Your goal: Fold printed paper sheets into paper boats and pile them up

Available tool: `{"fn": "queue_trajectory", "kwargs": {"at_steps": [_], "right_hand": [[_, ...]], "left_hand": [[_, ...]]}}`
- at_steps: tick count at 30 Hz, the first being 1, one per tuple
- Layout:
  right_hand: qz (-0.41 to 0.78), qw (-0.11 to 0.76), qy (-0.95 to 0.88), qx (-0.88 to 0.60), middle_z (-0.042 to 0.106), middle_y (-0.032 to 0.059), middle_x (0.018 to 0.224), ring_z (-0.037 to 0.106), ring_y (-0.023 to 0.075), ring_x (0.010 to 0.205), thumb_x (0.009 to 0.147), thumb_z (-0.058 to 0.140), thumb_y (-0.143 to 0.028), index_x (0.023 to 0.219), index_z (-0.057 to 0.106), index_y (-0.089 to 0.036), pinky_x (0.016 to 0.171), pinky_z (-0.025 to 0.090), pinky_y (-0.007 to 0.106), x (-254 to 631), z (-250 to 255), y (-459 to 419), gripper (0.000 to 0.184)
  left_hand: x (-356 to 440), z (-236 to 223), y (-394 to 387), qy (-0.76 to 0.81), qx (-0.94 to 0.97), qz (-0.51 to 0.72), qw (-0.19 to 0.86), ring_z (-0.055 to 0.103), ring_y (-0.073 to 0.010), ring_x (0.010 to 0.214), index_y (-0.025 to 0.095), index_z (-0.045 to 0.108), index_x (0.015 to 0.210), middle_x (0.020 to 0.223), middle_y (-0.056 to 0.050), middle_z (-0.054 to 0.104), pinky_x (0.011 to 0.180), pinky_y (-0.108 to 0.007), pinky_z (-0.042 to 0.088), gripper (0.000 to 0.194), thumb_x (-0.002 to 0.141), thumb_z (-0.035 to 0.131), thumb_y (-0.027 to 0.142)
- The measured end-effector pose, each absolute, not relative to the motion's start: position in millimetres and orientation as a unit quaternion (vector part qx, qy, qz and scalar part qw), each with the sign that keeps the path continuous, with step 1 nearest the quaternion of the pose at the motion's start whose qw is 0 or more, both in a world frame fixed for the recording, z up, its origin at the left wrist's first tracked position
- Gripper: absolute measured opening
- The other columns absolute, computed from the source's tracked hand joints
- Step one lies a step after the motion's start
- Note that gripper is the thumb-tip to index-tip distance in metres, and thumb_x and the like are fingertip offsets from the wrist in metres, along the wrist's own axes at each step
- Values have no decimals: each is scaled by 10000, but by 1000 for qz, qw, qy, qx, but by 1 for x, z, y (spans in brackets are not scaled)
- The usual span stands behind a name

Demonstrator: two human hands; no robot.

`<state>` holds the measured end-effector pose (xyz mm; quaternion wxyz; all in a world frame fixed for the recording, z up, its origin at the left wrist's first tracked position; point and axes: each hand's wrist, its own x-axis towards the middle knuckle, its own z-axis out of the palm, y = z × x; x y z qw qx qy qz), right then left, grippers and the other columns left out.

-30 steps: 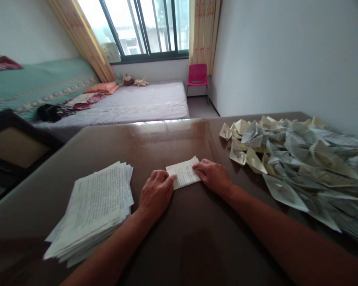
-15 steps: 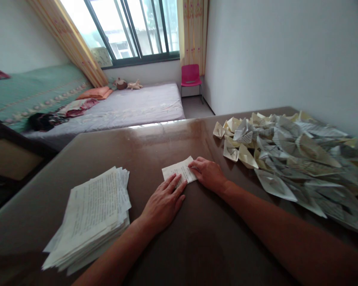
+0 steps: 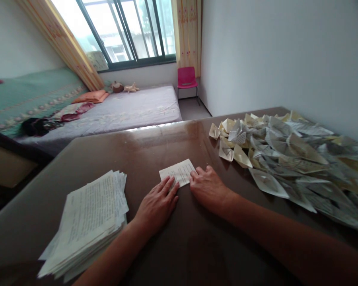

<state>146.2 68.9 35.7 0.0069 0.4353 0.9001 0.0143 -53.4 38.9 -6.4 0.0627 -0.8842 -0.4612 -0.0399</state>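
A small folded sheet of printed paper (image 3: 178, 172) lies on the dark brown table (image 3: 155, 147). My left hand (image 3: 157, 204) rests flat with its fingers stretched out, fingertips pressing the paper's near left edge. My right hand (image 3: 207, 186) sits at the paper's right near corner, fingers curled down onto the fold. Both hands press the sheet against the tabletop.
A thick stack of printed pages (image 3: 89, 220) lies to the left of my hands. A big heap of folded paper boats (image 3: 286, 155) covers the table's right side by the white wall. Beyond the table are a bed (image 3: 131, 107) and a pink chair (image 3: 187, 78).
My left hand went from a curled grip on the paper's left edge to lying flat. My right hand slid back toward the near right corner. The view shifted slightly.
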Motion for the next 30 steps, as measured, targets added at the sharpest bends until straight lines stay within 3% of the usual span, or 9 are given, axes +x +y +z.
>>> {"fn": "queue_trajectory", "kwargs": {"at_steps": [5, 9, 16, 20, 25, 30], "right_hand": [[5, 27, 890, 454, 688, 169, 917, 557, 266, 950, 864, 535, -166, 853, 733, -161, 806, 376, 415, 149, 41, 69, 198], [17, -6, 895, 446, 683, 157, 952, 542, 282, 981, 878, 540, -204, 855, 723, -149, 763, 376, 407, 147, 34, 76, 193], [6, -50, 911, 409, 659, 111, 1048, 539, 262, 1006, 874, 564, -422, 990, 672, -175, 803, 351, 384, 152, 20, 93, 293], [-1, -60, 918, 391, 662, 68, 1064, 528, 242, 1022, 882, 558, -303, 1015, 657, -217, 805, 330, 367, 158, 18, 99, 188], [35, -75, 926, 368, 671, 68, 944, 526, 222, 962, 929, 491, -250, 875, 664, -188, 828, 301, 380, 157, 17, 100, 192], [29, -100, 946, 306, 650, 70, 894, 509, 216, 947, 930, 482, -242, 888, 659, -194, 855, 297, 384, 146, 26, 85, 188]], "left_hand": [[-55, 2, 33, -476, -871, -3, 126, 565, -315, 1181, 125, 619, 1201, 1277, -166, 601, 956, -474, 483, 324, 933, 476, 238], [-56, 0, 35, -470, -871, -31, 141, 617, -297, 1092, 114, 663, 1093, 1174, -154, 661, 884, -432, 518, 269, 935, 460, 187], [-66, -3, 42, -458, -876, -66, 132, 640, -256, 1042, 187, 609, 1194, 1152, -107, 676, 830, -375, 525, 350, 895, 460, 83], [-74, -7, 47, -483, -860, -70, 152, 638, -251, 1042, 185, 628, 1165, 1116, -105, 690, 839, -367, 516, 331, 898, 453, 95], [-75, -8, 49, -479, -856, -111, 158, 568, -270, 1123, 196, 623, 1164, 1186, -90, 650, 903, -406, 495, 283, 919, 487, 166], [-71, -6, 45, -460, -873, -134, 96, 580, -199, 909, 215, 611, 1177, 990, -74, 649, 747, -308, 534, 278, 927, 492, 189]]}}
